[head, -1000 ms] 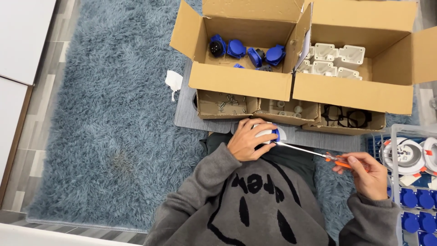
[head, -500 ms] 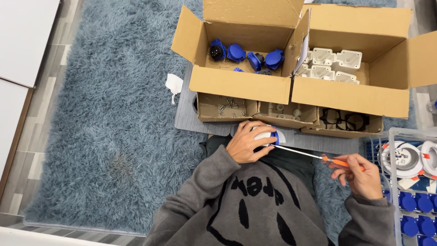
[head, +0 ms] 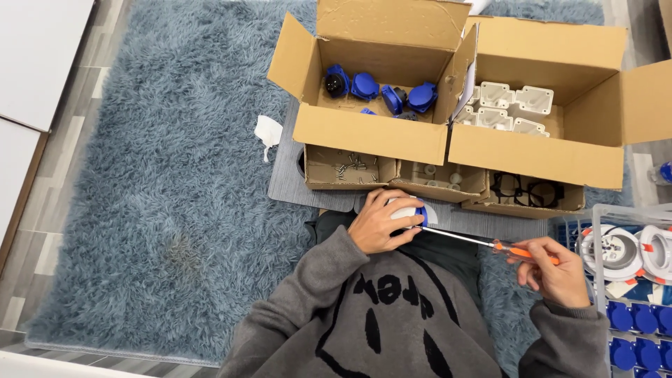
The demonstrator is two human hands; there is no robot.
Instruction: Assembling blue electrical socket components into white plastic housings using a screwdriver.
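My left hand [head: 379,222] clamps a white-and-blue socket [head: 409,209]; my right hand [head: 553,271] grips an orange-handled screwdriver [head: 483,243], its tip touching the socket.

A large open cardboard box [head: 371,133] stands on a shaggy blue-grey rug [head: 161,182] and serves as the landmark. Inside it lie several blue socket housings [head: 381,87]. Touching its right side is a second open cardboard box [head: 535,150] that holds white plastic housings [head: 514,108]. Just in front of the landmark sit three shallow cardboard trays: one with small screws [head: 346,168], one with small white parts [head: 437,178], one with black ring gaskets [head: 528,189]. A crumpled white scrap [head: 268,131] lies on the rug just left of the landmark. Well to its right and nearer the viewer, a clear plastic bin [head: 633,280] holds white round parts and more blue pieces.
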